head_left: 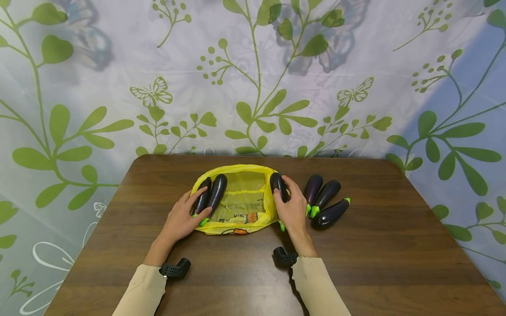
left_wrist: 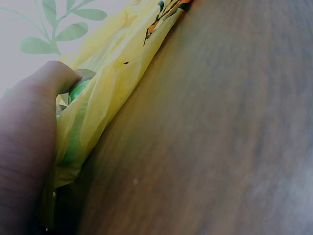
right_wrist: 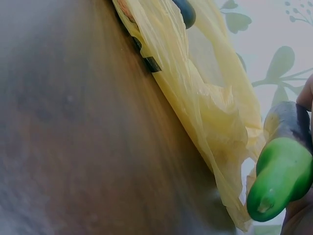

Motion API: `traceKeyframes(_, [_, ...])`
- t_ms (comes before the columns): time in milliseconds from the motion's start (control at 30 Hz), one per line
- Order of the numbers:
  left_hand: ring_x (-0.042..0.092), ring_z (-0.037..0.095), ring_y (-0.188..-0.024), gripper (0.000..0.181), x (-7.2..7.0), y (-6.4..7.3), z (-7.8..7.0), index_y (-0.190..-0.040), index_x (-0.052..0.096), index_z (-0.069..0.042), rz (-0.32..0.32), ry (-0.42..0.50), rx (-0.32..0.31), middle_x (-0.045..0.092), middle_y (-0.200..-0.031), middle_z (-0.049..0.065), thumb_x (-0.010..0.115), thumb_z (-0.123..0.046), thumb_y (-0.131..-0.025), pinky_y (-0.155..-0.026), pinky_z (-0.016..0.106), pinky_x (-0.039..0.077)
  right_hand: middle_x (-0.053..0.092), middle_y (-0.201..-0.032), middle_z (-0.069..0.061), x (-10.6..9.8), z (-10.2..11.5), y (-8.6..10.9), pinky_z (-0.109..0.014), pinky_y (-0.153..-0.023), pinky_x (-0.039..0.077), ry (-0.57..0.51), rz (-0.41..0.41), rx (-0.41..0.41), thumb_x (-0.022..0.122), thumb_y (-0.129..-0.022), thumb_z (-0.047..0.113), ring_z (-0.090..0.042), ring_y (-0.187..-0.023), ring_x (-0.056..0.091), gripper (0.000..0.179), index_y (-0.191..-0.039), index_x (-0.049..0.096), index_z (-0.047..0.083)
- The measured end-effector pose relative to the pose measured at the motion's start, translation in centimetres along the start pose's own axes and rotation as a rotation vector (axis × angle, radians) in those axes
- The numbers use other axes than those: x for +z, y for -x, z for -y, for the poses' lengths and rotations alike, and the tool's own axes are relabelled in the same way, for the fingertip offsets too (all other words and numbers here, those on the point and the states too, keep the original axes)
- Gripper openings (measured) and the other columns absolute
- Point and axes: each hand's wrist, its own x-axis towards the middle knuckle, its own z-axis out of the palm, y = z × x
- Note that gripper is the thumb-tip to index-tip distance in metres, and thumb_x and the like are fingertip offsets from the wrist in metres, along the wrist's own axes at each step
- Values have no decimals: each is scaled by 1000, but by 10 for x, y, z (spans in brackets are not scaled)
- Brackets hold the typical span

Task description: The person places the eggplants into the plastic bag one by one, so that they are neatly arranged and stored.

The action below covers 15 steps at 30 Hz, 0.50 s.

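A yellow plastic bag (head_left: 237, 229) lies on the table, mouth wide. Two dark purple eggplants, one of them the nearer eggplant (head_left: 218, 191), rest inside its left end, green stems toward me. My left hand (head_left: 179, 219) reaches over the bag's left rim, index finger and thumb spread across these eggplants; its other fingers are mostly hidden. In the left wrist view the thumb (left_wrist: 58, 77) lies by a green stem at the rim. My right hand (head_left: 292, 206) grips another eggplant (head_left: 279, 184) at the bag's right rim; its green cap (right_wrist: 281, 171) points toward the right wrist camera.
Right of my right hand, three loose eggplants lie close together, the nearest an eggplant (head_left: 331, 215) lying aslant. The brown wooden table (head_left: 237, 272) ends at a leaf-patterned cloth (head_left: 257, 87) behind. Black wrist bands (head_left: 175, 268) sit on both forearms.
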Motion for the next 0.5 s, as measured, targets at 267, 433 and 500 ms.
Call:
traceKeyframes(267, [41, 50, -142, 70, 0, 0, 0, -160, 37, -36, -5, 6, 6, 34, -163, 20, 62, -57, -98, -105, 77, 36, 65, -139, -11, 2, 4, 1, -52, -95, 57, -30, 42, 60, 70, -96, 22, -34, -123, 64, 44, -140, 64, 15])
traceKeyframes(433, [41, 51, -142, 70, 1, 1, 0, -160, 37, -36, -7, 4, 5, 35, -162, 21, 62, -57, -98, -104, 77, 35, 64, -140, -11, 4, 5, 2, -52, -96, 57, -58, 76, 83, 70, -98, 23, -35, -125, 65, 43, -140, 64, 15])
traceKeyframes(500, [41, 51, -142, 70, 1, 1, 0, -160, 37, -36, -8, 4, 6, 35, -162, 21, 62, -57, -98, -104, 78, 35, 64, -140, -11, 5, 5, 3, -51, -96, 57, -62, 88, 82, 70, -98, 23, -34, -125, 65, 43, -141, 63, 16])
